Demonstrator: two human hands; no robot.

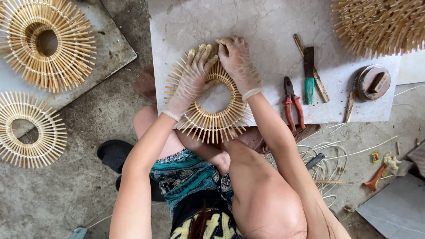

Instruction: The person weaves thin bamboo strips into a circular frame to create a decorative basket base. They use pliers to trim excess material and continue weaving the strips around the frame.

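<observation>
Gloved hands on a sunburst rattan ring

The rattan ring lies on the stone slab; left hand and right hand press flat at its twelve o'clock, gripping nothing. Keep spokes even. Red pliers at three o'clock.

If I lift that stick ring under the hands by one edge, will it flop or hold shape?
The stick ring probably holds its shape: its sticks are bound by woven bands. It looks light, being thin and open in the middle. The stick tips jut free, so they may snag or snap. Both hands, left hand and right hand, press it flat.
</observation>
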